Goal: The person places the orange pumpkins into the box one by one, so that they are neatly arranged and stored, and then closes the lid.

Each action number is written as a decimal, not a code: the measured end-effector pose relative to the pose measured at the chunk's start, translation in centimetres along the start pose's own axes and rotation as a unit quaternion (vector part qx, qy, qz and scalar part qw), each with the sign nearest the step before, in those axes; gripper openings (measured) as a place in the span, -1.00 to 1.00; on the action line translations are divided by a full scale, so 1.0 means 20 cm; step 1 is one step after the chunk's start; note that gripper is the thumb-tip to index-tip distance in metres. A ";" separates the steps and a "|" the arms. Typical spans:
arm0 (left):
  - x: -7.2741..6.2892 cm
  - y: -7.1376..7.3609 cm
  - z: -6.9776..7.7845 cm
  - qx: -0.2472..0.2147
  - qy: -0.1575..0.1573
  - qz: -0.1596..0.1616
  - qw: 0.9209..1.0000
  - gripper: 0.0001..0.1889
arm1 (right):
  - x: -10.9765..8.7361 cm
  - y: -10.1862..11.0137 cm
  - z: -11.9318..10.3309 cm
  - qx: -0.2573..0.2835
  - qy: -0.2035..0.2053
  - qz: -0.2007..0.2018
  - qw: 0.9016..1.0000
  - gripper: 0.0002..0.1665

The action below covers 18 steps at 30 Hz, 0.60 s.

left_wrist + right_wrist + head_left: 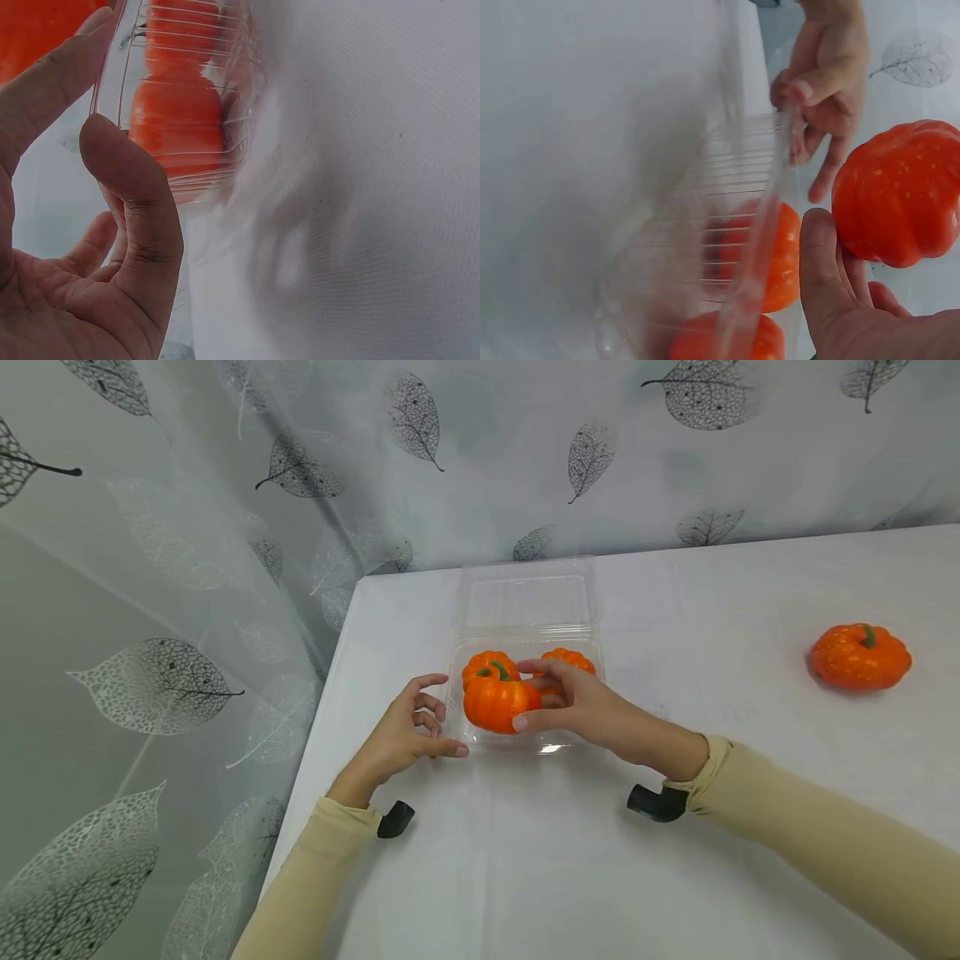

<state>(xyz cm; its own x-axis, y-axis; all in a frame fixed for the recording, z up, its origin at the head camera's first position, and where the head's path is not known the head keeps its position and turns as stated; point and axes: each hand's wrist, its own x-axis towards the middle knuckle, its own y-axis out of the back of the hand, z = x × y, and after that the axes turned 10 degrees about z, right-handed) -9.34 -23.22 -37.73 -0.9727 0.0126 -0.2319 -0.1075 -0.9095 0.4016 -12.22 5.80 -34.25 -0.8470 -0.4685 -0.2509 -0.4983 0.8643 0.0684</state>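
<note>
An orange mini pumpkin with a green stem is in my right hand, gripped between thumb and fingers. In the right wrist view, the pumpkin is above the rim of a clear plastic clamshell box. Inside the box sit an orange pumpkin at the back left and another at the back right, partly hidden by my right hand. My left hand stands at the box's left side, fingers loosely bent and thumb by the front left corner; contact is hard to tell.
Another orange pumpkin lies on the white-covered table at the right. The box's clear lid is folded back toward the rear table edge. A leaf-patterned curtain hangs behind and to the left.
</note>
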 end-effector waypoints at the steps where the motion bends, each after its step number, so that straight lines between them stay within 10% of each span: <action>1: 0.00 0.00 0.00 0.000 0.001 0.000 1.000 0.07 | 0.00 -0.01 0.00 -0.008 -0.002 0.001 1.000 -0.05; 18: 0.00 0.01 -0.01 -0.013 -0.005 -0.008 1.000 0.07 | 0.06 -0.08 0.10 -0.125 0.007 -0.004 0.992 -0.06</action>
<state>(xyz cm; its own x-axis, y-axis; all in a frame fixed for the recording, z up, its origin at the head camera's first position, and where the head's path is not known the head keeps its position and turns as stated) -9.34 -23.42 -37.81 -0.9728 0.0307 -0.2296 -0.1174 -0.9197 0.3746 -12.15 4.17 -36.57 -0.8447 -0.4792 -0.2384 -0.5335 0.7893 0.3039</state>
